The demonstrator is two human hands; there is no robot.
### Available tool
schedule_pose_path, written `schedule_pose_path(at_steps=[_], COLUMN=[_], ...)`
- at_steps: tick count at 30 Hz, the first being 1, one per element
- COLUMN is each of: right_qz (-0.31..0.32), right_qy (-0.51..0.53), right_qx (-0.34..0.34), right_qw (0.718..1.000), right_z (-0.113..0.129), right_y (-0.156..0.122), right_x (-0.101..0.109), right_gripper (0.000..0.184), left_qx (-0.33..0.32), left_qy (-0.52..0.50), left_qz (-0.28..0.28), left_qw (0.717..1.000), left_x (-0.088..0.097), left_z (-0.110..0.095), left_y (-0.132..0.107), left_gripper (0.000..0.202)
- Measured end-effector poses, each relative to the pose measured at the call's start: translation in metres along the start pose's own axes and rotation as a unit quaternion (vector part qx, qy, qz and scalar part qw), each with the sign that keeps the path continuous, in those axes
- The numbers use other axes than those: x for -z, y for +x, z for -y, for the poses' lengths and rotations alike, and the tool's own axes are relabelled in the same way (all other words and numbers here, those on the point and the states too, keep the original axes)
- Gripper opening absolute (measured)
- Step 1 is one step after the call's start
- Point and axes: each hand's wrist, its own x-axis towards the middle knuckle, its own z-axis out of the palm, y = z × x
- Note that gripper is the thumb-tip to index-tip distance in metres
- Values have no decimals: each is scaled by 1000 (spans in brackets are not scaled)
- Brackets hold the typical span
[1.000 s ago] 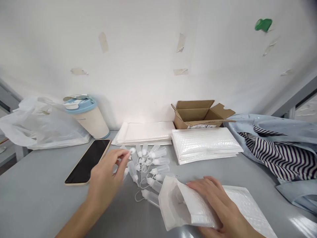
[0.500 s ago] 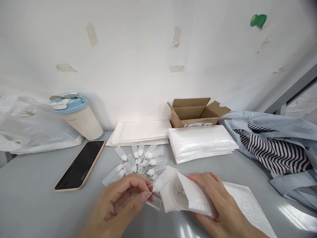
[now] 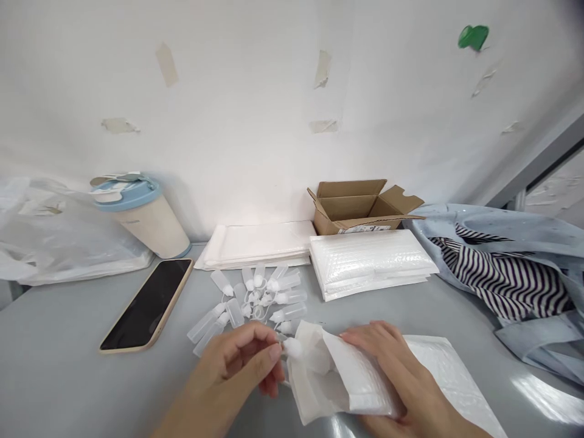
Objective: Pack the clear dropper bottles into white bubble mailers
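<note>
My left hand (image 3: 239, 371) is closed, thumb and forefinger pinching the tip of a small translucent dropper bottle (image 3: 292, 348). The bottle's white shoulder shows at the mouth of a white bubble mailer (image 3: 365, 380), and its body lies partly inside. My right hand (image 3: 404, 380) grips the mailer from the right, with its opening facing left toward my left hand. Beyond my left hand lies a loose pile of similar dropper bottles (image 3: 289, 296) with looped cap straps. Another bubble mailer (image 3: 456, 371) rests flat on the table, partly under my right hand.
A stack of bubble mailers (image 3: 371, 258) and flat white packets (image 3: 260, 242) lie along the wall. Behind stands an open cardboard box (image 3: 365, 222). A phone (image 3: 148, 304), a tumbler (image 3: 155, 225) and a plastic bag (image 3: 68, 237) are left; a striped cloth bundle (image 3: 506, 274) is right.
The dropper bottle has gone further into the mailer's mouth, with my left hand still at its tip. The mailer's opening has shifted slightly down and spread wider.
</note>
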Motion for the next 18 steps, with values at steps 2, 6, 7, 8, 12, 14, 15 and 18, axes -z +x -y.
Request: schedule_pose_path(at_steps=[2, 6, 7, 8, 12, 14, 15, 18], right_qz=[6, -10, -14, -16, -28, -27, -25, -15], right_qy=[0, 1, 4, 7, 11, 7, 4, -2], right_qx=[-2, 5, 6, 6, 10, 13, 13, 17], right_qw=[1000, 1000, 1000, 1000, 1000, 1000, 1000, 1000], right_z=[1, -1, -1, -1, 0, 0, 0, 0], right_y=[-1, -2, -2, -2, -4, -5, -5, -4], right_x=[1, -2, -3, -5, -10, -10, -10, -8], right_gripper=[49, 48, 48, 49, 53, 53, 53, 49], left_qx=[-45, -220, -243, -244, -139, -110, -109, -165], left_qy=[106, 323, 357, 386, 455, 477, 490, 527], left_qz=[-42, -129, -142, -149, -131, -104, -91, -34], left_qw=[992, 911, 891, 877, 870, 866, 860, 833], left_x=[-3, -9, -10, -11, -15, -15, -16, -18], left_z=[3, 12, 14, 15, 18, 19, 19, 23], left_y=[0, -4, -5, -5, -5, -5, -5, -7], left_gripper=[26, 21, 21, 21, 27, 28, 28, 26])
